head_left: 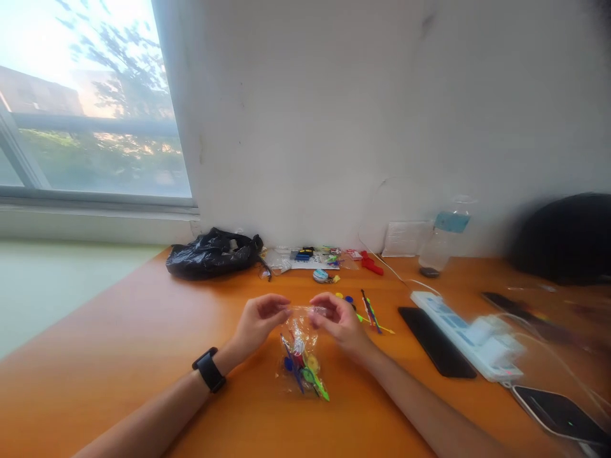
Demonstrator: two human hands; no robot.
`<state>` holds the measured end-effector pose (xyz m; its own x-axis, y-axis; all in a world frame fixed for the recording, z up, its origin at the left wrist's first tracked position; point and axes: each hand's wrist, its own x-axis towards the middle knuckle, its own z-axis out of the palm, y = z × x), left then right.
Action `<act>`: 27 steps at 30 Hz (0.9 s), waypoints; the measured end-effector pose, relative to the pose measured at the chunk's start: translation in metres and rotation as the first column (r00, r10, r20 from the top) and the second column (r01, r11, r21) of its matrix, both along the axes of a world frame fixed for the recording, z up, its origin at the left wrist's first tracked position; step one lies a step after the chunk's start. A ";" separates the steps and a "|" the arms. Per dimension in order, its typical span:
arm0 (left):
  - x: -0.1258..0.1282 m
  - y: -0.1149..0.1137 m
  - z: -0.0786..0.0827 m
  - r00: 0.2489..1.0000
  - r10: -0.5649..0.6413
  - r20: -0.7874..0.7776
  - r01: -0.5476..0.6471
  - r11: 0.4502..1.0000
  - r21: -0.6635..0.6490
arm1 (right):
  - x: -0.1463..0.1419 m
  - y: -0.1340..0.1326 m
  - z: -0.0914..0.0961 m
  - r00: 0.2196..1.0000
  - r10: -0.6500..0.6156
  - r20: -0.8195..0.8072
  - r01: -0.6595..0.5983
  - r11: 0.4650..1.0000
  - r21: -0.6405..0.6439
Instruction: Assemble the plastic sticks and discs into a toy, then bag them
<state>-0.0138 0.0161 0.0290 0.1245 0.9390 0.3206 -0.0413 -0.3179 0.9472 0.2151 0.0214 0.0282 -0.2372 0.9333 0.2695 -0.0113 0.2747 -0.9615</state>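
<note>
A small clear plastic bag [301,362] with several coloured plastic pieces inside hangs over the orange table [124,343]. My left hand [258,321] pinches its top edge on the left; that wrist wears a black watch. My right hand [337,318] pinches the same top edge on the right. Both hands have their fingers closed on the bag. Just past my right hand lie loose coloured sticks and discs [367,310].
A black plastic bag [212,253] sits at the back left by the wall. Small parts and a sheet [315,259] lie behind it. A water bottle [443,238], a white power strip [470,334], a black phone [436,340] and another phone [556,413] fill the right side.
</note>
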 end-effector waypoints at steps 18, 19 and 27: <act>-0.001 -0.003 0.002 0.996 -0.056 -0.077 0.053 0.998 -0.035 | -0.003 0.001 -0.007 0.999 0.021 0.028 -0.022 1.000 0.011; -0.001 -0.002 0.002 0.996 -0.060 -0.072 0.057 0.998 -0.037 | -0.003 0.001 -0.008 0.999 0.035 0.039 -0.036 0.999 0.009; -0.001 0.000 -0.001 0.993 -0.089 -0.075 0.086 0.995 -0.047 | -0.004 0.002 -0.005 0.996 0.029 0.079 -0.029 1.000 -0.011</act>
